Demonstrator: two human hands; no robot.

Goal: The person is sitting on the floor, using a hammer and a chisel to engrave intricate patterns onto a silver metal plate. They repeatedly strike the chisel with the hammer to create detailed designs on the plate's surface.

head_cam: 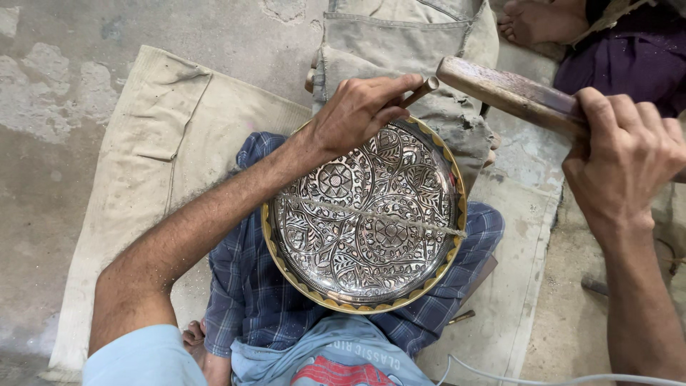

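- One round engraved metal plate [364, 221], silver-toned centre with floral and leaf patterns, gold-toned rim; rests on the person's lap over blue checked cloth [250, 300], just below the left hand.
- Left hand [354, 111]: fingers closed around a thin metal chisel [421, 91], heel of the hand at the plate's upper rim.
- Right hand [622, 154]: fist clenched on a wooden hammer handle [511, 93], up and to the right of the plate (head end hangs close above the chisel's top).
- One thin cord [371, 214] lying across the plate's face.
- Beige canvas sheet [153, 143] spread over the concrete floor [50, 93].
- Printed patch, red and white, on the light-blue shirt [329, 361] at the bottom edge.
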